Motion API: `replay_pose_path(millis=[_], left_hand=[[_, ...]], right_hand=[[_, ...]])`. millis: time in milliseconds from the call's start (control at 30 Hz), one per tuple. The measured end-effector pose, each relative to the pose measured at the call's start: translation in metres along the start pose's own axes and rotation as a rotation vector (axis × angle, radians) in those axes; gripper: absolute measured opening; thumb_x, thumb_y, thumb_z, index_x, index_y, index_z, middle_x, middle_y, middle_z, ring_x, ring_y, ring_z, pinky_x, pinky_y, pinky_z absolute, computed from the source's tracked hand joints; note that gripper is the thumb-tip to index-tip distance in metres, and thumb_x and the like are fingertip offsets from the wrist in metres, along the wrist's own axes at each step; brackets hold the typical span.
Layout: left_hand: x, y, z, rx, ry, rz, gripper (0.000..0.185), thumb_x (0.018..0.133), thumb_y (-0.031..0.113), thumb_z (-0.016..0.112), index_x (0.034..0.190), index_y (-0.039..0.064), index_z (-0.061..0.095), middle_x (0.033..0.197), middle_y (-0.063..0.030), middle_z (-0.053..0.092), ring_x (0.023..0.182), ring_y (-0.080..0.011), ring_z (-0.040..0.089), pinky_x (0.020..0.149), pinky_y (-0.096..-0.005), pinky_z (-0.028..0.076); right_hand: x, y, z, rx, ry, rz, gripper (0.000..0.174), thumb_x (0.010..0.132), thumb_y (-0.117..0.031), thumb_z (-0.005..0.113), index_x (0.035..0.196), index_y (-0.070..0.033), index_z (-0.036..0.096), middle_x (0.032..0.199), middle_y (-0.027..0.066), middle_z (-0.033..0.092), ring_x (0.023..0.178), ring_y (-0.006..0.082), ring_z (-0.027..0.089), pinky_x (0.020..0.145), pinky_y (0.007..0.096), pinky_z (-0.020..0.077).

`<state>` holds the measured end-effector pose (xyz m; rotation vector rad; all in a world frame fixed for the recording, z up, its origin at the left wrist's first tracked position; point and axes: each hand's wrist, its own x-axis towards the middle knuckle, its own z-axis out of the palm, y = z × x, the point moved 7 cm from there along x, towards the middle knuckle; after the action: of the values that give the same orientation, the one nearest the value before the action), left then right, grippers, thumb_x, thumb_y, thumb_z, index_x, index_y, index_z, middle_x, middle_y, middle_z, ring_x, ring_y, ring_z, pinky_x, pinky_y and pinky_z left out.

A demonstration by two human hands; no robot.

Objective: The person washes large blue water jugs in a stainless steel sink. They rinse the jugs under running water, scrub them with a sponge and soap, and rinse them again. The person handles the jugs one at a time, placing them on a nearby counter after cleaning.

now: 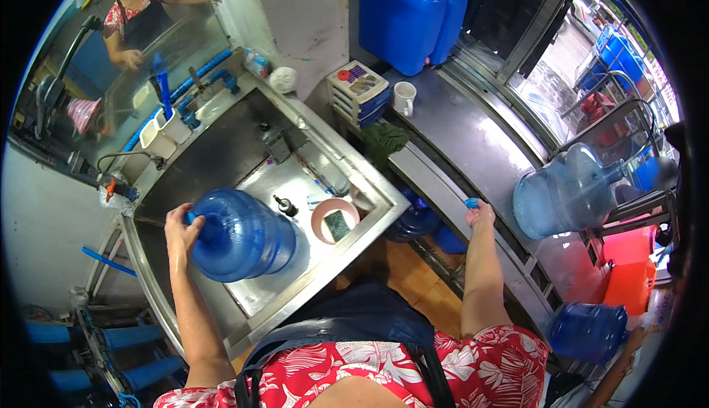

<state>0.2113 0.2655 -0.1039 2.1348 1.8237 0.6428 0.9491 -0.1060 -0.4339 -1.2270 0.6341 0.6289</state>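
Note:
A large blue plastic water jug (243, 236) stands in the stainless steel sink (332, 275). My left hand (181, 229) is closed around its neck, and a bit of bright blue, perhaps a cap, shows between thumb and fingers. Stretched out to the right, my right hand (481, 215) holds a small blue plastic cap (471, 203) at the edge of the steel counter (454, 114). Beside the jug in the sink are a pink bowl (319, 221) with a green scouring sponge (336, 225) and a small dark bottle (285, 206).
On the counter stand a white mug (404, 98), a small drawer box (357, 89), blue jerrycans (404, 20) and a clear blue jug (565, 195). A dark green cloth (383, 143) hangs nearby. Another person's arm (617, 369) reaches toward a blue jug (588, 330) at lower right.

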Motion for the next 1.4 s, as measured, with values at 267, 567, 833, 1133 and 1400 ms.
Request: replay_pose_path(millis=[267, 567, 833, 1133, 1400], left_hand=[[-0.009, -0.003, 0.012, 0.274, 0.359, -0.148, 0.025, 0.075, 0.021, 0.069, 0.094, 0.005, 0.069, 0.096, -0.0133, 0.065, 0.088, -0.0343, 0.064, 0.082, -0.0416, 0.051], [-0.057, -0.019, 0.031, -0.218, 1.043, -0.492, 0.056, 0.063, 0.022, 0.086, 0.107, -0.002, 0.061, 0.096, -0.0145, 0.065, 0.089, -0.0263, 0.064, 0.085, -0.0382, 0.052], [-0.004, -0.016, 0.036, -0.595, 0.706, -0.191, 0.046, 0.063, 0.012, 0.082, 0.104, 0.003, 0.061, 0.087, -0.0040, 0.064, 0.076, -0.0140, 0.061, 0.075, -0.0298, 0.053], [0.023, -0.048, 0.045, -0.827, 0.507, -0.124, 0.054, 0.064, 0.010, 0.084, 0.111, 0.009, 0.057, 0.095, -0.0014, 0.063, 0.086, -0.0122, 0.061, 0.082, -0.0291, 0.051], [0.026, -0.053, 0.051, -0.963, 0.443, -0.066, 0.059, 0.068, 0.013, 0.086, 0.117, 0.008, 0.053, 0.098, 0.0007, 0.060, 0.092, -0.0104, 0.058, 0.086, -0.0267, 0.049]], right_hand=[[0.057, -0.083, -0.004, 0.028, 0.238, -0.124, 0.021, 0.087, -0.013, 0.068, 0.105, -0.005, 0.060, 0.083, 0.0114, 0.055, 0.060, 0.0208, 0.053, 0.053, 0.0380, 0.0441], [-0.019, -0.078, 0.096, -0.307, 0.082, -0.577, 0.016, 0.079, 0.000, 0.063, 0.095, -0.001, 0.060, 0.083, 0.0065, 0.059, 0.063, 0.0154, 0.055, 0.058, 0.0296, 0.0459], [-0.404, 0.083, 0.303, -1.014, -1.556, -1.279, 0.011, 0.075, 0.003, 0.058, 0.080, -0.001, 0.067, 0.081, 0.0160, 0.066, 0.075, 0.0318, 0.065, 0.069, 0.0383, 0.0515], [-0.251, 0.390, 0.225, -2.999, -2.115, -0.652, 0.041, 0.069, -0.008, 0.065, 0.110, -0.008, 0.070, 0.100, 0.0192, 0.070, 0.092, 0.0350, 0.068, 0.083, 0.0416, 0.0531], [-0.166, 0.425, 0.206, -3.108, -1.842, -0.814, 0.051, 0.064, -0.014, 0.076, 0.114, -0.008, 0.067, 0.102, 0.0188, 0.070, 0.093, 0.0356, 0.067, 0.084, 0.0417, 0.0528]])
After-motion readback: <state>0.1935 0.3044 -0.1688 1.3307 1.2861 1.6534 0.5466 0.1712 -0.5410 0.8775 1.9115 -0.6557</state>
